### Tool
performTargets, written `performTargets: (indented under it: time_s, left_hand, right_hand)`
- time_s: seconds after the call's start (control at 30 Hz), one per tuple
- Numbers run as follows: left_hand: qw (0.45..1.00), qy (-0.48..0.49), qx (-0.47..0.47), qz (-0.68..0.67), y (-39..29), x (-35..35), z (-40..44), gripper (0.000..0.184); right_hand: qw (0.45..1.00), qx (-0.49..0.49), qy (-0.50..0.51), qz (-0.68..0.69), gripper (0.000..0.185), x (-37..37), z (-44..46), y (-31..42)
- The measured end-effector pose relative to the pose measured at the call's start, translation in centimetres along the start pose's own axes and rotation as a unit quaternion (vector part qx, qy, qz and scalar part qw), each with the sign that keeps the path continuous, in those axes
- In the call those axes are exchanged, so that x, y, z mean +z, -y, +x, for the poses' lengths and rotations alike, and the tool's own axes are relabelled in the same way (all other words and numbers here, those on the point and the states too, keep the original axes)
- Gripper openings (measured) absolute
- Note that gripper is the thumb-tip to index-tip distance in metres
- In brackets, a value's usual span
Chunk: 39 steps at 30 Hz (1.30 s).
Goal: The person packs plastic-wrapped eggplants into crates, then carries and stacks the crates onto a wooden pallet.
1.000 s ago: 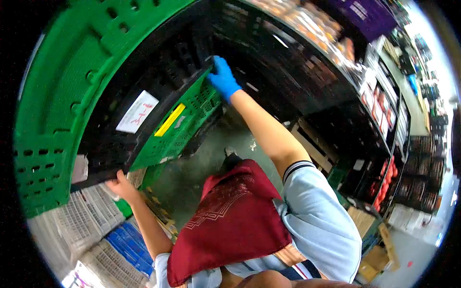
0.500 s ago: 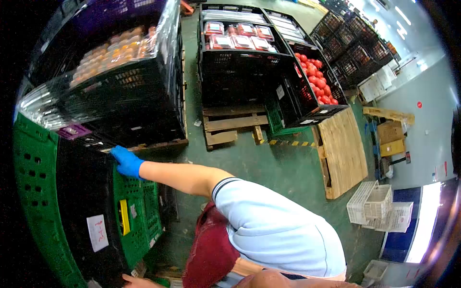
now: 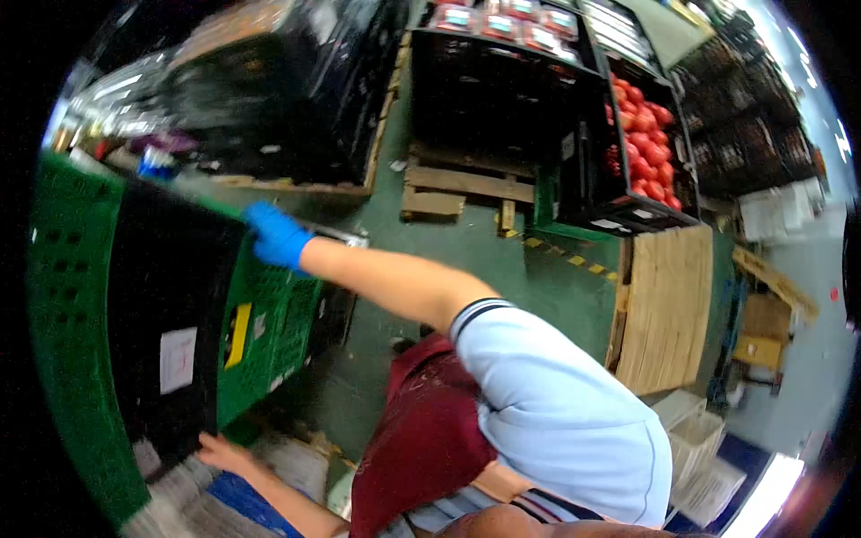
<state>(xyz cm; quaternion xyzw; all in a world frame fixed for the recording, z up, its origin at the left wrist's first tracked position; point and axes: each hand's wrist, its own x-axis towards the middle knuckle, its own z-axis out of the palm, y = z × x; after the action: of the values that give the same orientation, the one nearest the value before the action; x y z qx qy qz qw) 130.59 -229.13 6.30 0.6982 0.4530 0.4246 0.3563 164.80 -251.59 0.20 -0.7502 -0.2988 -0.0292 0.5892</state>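
Note:
A black crate [image 3: 148,305] with a white handwritten label [image 3: 178,359] sits between a green crate [image 3: 72,269] at the far left and another green crate [image 3: 269,314] bearing a yellow strip [image 3: 238,334]. My right hand [image 3: 276,237], in a blue glove, is closed on the black crate's far end. At its near end, my bare left hand [image 3: 224,453] holds the lower corner, its fingertips partly hidden by the crate.
Wrapped dark crates [image 3: 260,108] stand on a pallet ahead. A black crate of red produce [image 3: 646,148] is to the right, behind a wooden pallet [image 3: 665,305]. White baskets [image 3: 695,444] are at lower right, and a blue crate [image 3: 251,507] at lower left.
Since one second ago the view has swung right, bringing the red produce and pallets into clearer sight. Both hands stay at the black crate's ends; my left hand shows more than half a second ago.

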Motion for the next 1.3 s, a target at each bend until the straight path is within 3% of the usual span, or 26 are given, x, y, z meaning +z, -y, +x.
performTargets:
  time_s: [0.03,0.1,0.27,0.3,0.37,0.43,0.57,0.63,0.9,1.0,1.03,1.13,1.2,1.3]
  left_hand:
    - [0.999,0.011,0.005,-0.052,-0.6,-0.2,-1.5,0.041]
    - [0.997,0.011,-0.029,-0.065,2.2,-2.0,-2.4,0.040]
    - [0.998,0.011,0.034,-0.043,-1.8,-3.1,-11.5,0.038]
    - [0.996,-0.005,0.043,-0.074,-1.9,-3.3,-13.1,0.035]
    - [0.990,0.009,0.088,-0.106,-1.4,-3.7,-15.4,0.028]
    - [0.995,0.006,0.091,-0.050,-2.1,-4.8,-18.4,0.029]
    - [0.989,0.006,0.133,-0.063,-3.7,-6.0,-25.0,0.033]
    - [0.988,0.009,0.134,-0.079,-5.1,-6.7,-28.5,0.033]
    - [0.985,-0.021,0.137,-0.105,-6.7,-9.0,-41.5,0.033]
    - [0.996,-0.035,0.041,-0.073,-7.4,-10.5,-46.8,0.034]
    - [0.997,-0.050,0.051,0.002,-7.1,-11.1,-48.4,0.036]
    - [0.993,-0.057,0.097,-0.024,-8.2,-11.9,-53.3,0.040]
    - [0.990,-0.054,0.128,0.033,-9.5,-12.8,-56.5,0.039]
    - [0.993,-0.035,0.109,-0.009,-11.7,-13.1,-61.9,0.037]
  right_hand:
    - [0.998,-0.051,-0.018,-0.033,0.041,-0.7,-1.0,-0.6]
    - [1.000,-0.004,0.025,-0.014,0.041,-3.2,-2.9,0.4]
    - [0.996,-0.007,0.001,-0.086,0.056,-7.7,-8.2,-0.6]
    - [0.994,-0.048,-0.018,-0.101,0.055,-8.7,-9.2,-1.2]
    - [0.995,-0.013,0.015,-0.101,0.059,-11.8,-11.0,-0.6]
    - [0.989,-0.039,-0.001,-0.143,0.060,-13.6,-12.8,-1.3]
    - [0.990,0.038,0.072,-0.119,0.065,-19.4,-16.4,0.3]
    - [0.984,0.027,0.060,-0.166,0.065,-22.1,-19.3,1.8]
    - [0.989,-0.039,0.128,-0.056,0.061,-31.9,-26.4,-1.0]
    - [0.983,-0.075,0.158,-0.063,0.070,-36.0,-29.5,-1.6]
    - [0.981,-0.074,0.165,-0.068,0.070,-37.4,-30.7,-1.5]
    - [0.979,-0.083,0.173,-0.064,0.066,-41.5,-33.5,0.3]
    - [0.977,-0.103,0.182,-0.034,0.063,-44.2,-35.4,1.4]
    - [0.974,-0.016,0.193,-0.121,0.060,-48.0,-38.8,2.7]
